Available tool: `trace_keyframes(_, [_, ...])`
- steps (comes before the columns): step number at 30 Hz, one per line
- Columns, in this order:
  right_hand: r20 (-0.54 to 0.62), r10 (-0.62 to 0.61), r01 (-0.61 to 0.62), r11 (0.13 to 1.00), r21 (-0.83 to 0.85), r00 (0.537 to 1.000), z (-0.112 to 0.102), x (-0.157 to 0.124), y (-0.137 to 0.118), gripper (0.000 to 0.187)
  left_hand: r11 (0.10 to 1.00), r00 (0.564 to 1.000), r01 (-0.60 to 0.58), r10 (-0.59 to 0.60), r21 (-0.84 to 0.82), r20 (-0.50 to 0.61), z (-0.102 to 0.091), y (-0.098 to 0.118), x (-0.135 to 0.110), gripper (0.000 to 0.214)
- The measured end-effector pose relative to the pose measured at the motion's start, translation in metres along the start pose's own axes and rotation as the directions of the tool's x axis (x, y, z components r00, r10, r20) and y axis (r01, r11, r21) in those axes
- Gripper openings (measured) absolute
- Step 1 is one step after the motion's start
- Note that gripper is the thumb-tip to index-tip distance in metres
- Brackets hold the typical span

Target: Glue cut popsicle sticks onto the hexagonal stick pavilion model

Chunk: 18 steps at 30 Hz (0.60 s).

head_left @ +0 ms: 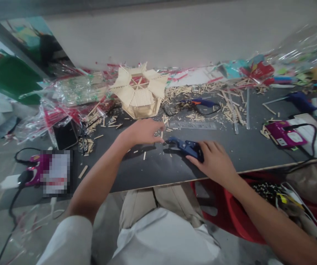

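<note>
Single head-worn view, facing forward and down, near worktable

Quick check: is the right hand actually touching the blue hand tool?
Touching. The head view shows the right hand gripping the near end of the blue hand tool, thumb and fingers against it with no gap.

Provide 1 bench. Hands comprise 1 left hand and 1 right hand. Cutter: quantity 1. Stick model: quantity 1. Ruler: quantity 1. Purple sockets: quantity 2. Blue tools, excluding the cutter: quantity 2. Clear rods: quantity 2. Red chair: quantity 1. Loose sticks: many; pieces overlap, exact count unreadable. Plastic wrappers: several; layers overlap, exact count unreadable.
</note>
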State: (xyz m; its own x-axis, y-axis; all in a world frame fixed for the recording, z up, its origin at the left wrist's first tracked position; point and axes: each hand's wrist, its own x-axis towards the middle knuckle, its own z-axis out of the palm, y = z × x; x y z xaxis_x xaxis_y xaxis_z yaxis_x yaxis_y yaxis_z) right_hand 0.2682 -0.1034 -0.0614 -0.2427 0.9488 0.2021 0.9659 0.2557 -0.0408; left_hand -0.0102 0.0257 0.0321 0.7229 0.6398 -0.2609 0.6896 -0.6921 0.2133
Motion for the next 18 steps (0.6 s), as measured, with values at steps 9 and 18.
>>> trace_keyframes(9, [0.161, -0.065, 0.049, 0.993, 0.103, 0.985, -0.008, 0.041, -0.097, 0.078, 0.969, 0.951, 0.196, -0.225, -0.15, -0.212, -0.071, -0.031, -0.051, 0.041])
trace_keyframes(18, [-0.127, 0.372, -0.383, 0.921, -0.075, 0.92, -0.026, 0.168, 0.038, 0.064, 0.877, 0.874, 0.404, -0.454, -0.26, -0.172, -0.074, -0.059, -0.078, 0.038])
